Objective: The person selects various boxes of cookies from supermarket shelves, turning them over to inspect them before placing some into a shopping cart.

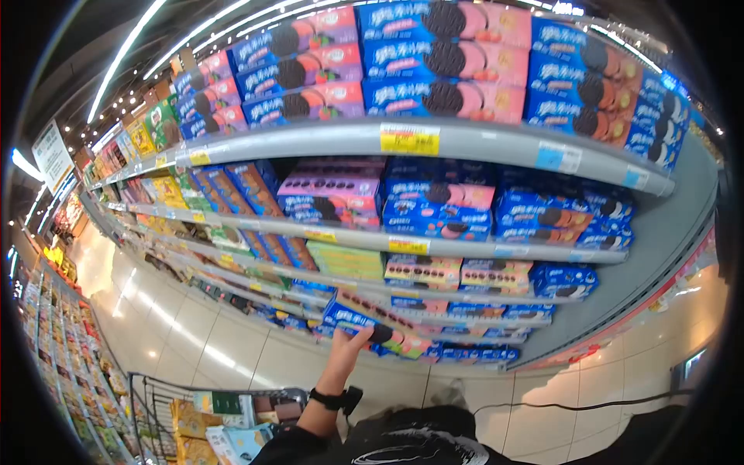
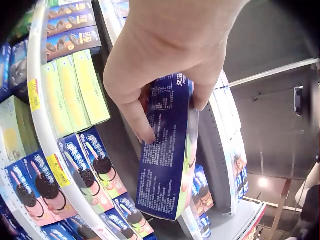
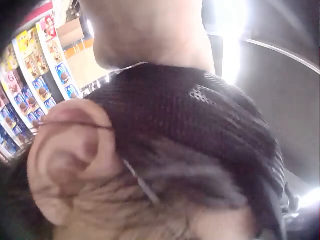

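Observation:
My left hand grips a blue box of sandwich cookies by one end, in front of the lower shelves. In the left wrist view, fingers and thumb wrap around the dark blue box, whose printed text panel faces the camera. A black band circles that wrist. Up at the head, my right hand lies against a dark mesh cap, its fingers hidden behind the cap. Below the cap shows an ear. The head view does not include the right hand.
Shelves of cookie boxes in several flavours rise ahead, with yellow price tags along their edges. At lower left stands a wire shopping cart with snack packs inside. A black cable crosses at lower right over the tiled floor.

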Tool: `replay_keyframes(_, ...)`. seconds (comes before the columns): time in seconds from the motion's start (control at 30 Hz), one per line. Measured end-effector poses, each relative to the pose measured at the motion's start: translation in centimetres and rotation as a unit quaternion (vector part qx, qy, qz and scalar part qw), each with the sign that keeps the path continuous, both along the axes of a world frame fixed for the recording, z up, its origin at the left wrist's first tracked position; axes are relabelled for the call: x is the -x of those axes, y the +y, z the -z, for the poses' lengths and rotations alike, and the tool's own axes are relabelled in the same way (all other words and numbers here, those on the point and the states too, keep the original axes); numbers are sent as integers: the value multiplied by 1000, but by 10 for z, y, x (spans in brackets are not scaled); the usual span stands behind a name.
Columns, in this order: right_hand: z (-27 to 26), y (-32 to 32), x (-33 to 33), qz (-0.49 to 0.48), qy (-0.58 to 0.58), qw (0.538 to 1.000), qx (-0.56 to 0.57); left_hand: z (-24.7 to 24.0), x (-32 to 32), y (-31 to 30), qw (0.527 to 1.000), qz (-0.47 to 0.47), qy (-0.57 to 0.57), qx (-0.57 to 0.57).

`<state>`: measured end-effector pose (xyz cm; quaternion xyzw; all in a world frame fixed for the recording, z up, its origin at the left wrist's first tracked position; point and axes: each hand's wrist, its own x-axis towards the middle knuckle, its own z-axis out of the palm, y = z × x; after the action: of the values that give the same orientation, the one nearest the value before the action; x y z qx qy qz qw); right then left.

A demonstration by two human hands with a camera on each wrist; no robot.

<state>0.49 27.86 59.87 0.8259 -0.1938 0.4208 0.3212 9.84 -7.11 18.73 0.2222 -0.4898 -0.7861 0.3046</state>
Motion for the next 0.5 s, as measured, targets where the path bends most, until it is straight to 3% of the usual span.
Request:
replay_keyframes(0.1,-19,11,-3,-3,1,999,-32,3,-9,-8,999,1,-34,16)
replay_keyframes(0.23,-35,13,-1,-21,-40,995,-90,2,-11,-7,1000,-5,6,-1)
replay_keyframes(0.3,-20,-1,4,-24,-59,992,-106,1,-10,-5,999,-25,30,-29)
replay_keyframes(0.33,5,-26,18,-50,-152,980,-116,-1,-9,-4,998,-25,42,-33)
replay_keyframes(0.4,57,-85,45,-98,-336,928,-127,10,-13,-6,998,-20,50,-34)
replay_keyframes(0.43,73,-113,40,-226,-378,868,-229,17,-16,-10,998,-21,47,-38)
replay_keyframes(0.47,93,-126,35,-313,-439,756,-371,21,-16,-14,999,-11,40,-4)
replay_keyframes(0.5,106,-143,23,-362,-420,698,-452,27,-16,-19,999,1,34,31)
